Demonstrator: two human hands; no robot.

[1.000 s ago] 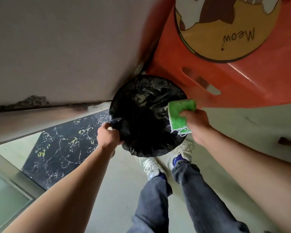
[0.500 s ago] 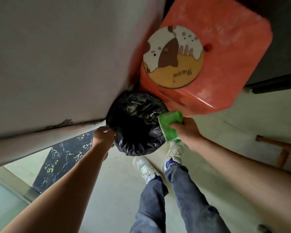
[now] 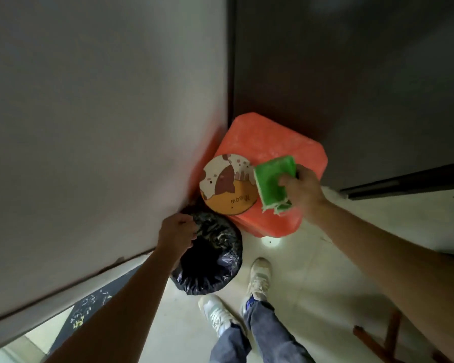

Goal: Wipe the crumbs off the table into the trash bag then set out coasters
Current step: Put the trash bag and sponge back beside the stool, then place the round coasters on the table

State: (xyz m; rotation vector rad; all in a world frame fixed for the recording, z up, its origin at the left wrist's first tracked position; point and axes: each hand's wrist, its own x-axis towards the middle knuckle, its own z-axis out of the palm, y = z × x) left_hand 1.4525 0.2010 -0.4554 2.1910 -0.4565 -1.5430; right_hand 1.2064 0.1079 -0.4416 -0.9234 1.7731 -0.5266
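Coaster [image 3: 227, 183] lies between hands, beside right hand's [image 3: 303, 190] sponge [image 3: 273, 181]

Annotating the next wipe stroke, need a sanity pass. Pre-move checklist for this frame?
1. Grip on sponge: ok; right hand holds it over the table.
2. Mouth of trash bag open: ok; left hand grips its rim.
3. Bag below table edge: ok; it sits at the table's near corner, lower than the top.
4. Sweep path free: not ok; coaster lies on the table beside the sponge.
5. Table top clean: cannot tell; too blurred.
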